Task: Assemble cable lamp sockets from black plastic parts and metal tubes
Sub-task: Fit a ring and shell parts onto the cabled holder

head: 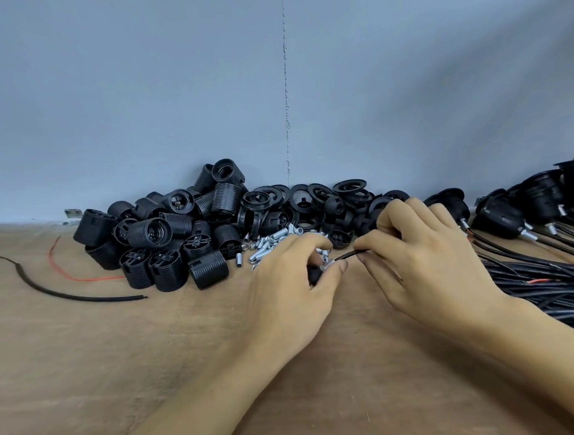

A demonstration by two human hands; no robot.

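Observation:
My left hand [289,285] grips a small black plastic part [314,274] with a short metal tube [327,265] at its end. My right hand [418,251] pinches a black cable [348,255] whose tip points into that tube. Both hands hover low over the wooden table [117,350], just in front of a scatter of silver metal tubes [267,244]. Most of the black part is hidden inside my left fingers.
A heap of black threaded socket bodies [164,240] lies at the back left, with black rings [311,194] behind the tubes. Finished sockets with cables [535,204] line the right, their black cables [551,282] bundled there. A loose black wire [61,293] and red wire [77,276] lie left.

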